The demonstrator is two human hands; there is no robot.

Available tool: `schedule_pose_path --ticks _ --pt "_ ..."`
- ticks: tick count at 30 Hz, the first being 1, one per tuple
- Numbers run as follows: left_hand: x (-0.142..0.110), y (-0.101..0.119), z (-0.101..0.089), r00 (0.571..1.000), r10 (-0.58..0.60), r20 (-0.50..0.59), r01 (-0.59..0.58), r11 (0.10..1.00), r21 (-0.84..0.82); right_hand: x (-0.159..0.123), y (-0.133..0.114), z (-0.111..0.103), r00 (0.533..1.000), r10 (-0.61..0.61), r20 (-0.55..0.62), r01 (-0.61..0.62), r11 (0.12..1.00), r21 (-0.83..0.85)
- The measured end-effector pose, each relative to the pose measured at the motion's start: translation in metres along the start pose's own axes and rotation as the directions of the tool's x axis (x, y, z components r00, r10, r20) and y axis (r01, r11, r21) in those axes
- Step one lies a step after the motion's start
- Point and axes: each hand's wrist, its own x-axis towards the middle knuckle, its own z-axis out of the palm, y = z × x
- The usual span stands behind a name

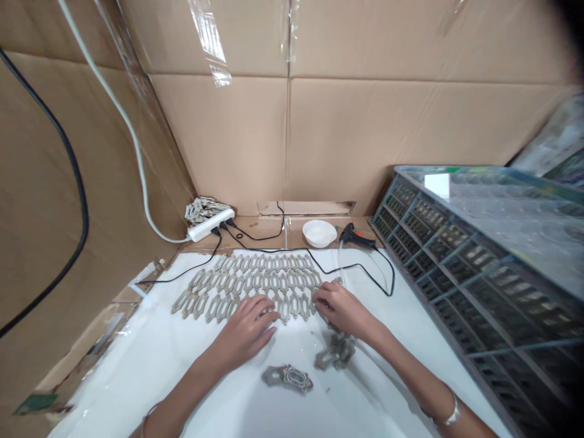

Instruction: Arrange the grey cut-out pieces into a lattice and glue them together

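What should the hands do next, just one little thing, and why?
I'd say the right hand could gently nudge the end of the front row straight: its fingers are already there, and the pieces stand side by side. The loose pile looks jumbled, so it can probably wait.

Grey-beige, pointed oval frames point(267, 281) lie flat in three close rows on the white worktop point(132, 371); nearer, a loose pile point(336, 353) sits beside overlapping pieces point(287, 378).

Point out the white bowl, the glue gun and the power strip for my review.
White bowl point(320, 234): head view, inside.
Glue gun point(358, 238): head view, black body.
Power strip point(204, 229): head view, white casing.
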Motion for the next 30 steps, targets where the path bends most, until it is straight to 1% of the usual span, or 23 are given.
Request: schedule_pose_path --ticks 3,5,7,10,12,14,17,21,27,30 --pt "0.0 0.0 0.002 1.0 -0.001 -0.004 0.001 1.0 0.0 -0.006 -0.005 0.008 0.998 -0.054 -0.026 0.051 0.993 -0.109" --pt "0.001 -0.001 0.002 1.0 -0.009 -0.004 0.009 1.0 0.001 -0.007 -0.004 0.009 0.997 -0.076 -0.026 0.072 0.991 -0.115" --pt "0.002 -0.002 0.002 1.0 -0.016 0.001 0.016 1.0 0.0 -0.007 0.0 0.006 0.996 -0.088 -0.024 0.086 0.993 -0.083" --pt "0.004 -0.003 0.001 1.0 -0.019 0.011 0.019 1.0 -0.002 -0.006 0.009 -0.003 0.997 -0.063 -0.045 0.061 0.997 -0.037" --pt "0.004 -0.003 0.002 1.0 -0.019 0.012 0.019 1.0 -0.002 -0.008 0.014 -0.009 0.998 -0.034 -0.055 0.031 0.999 -0.043" --pt "0.004 -0.004 0.003 1.0 -0.021 0.014 0.021 1.0 0.0 -0.01 0.018 -0.014 0.999 -0.026 -0.035 0.024 0.997 -0.071" --pt "0.003 -0.005 0.005 0.999 -0.022 0.025 0.022 1.0 0.004 -0.015 0.021 -0.016 0.999 -0.047 0.011 0.048 0.993 -0.107" --pt "0.003 -0.007 0.007 0.999 -0.021 0.037 0.02 1.0 0.012 -0.021 0.025 -0.014 0.998 -0.055 0.018 0.057 0.993 -0.107" --pt "0.002 -0.01 0.007 0.998 -0.036 0.041 0.035 0.999 0.021 -0.033 0.041 -0.022 0.998 -0.023 0.055 0.028 0.996 -0.089" --pt "0.002 -0.01 0.007 0.998 -0.041 0.05 0.04 0.999 0.017 -0.038 0.051 -0.025 0.998 0.012 0.068 -0.007 0.996 -0.085"
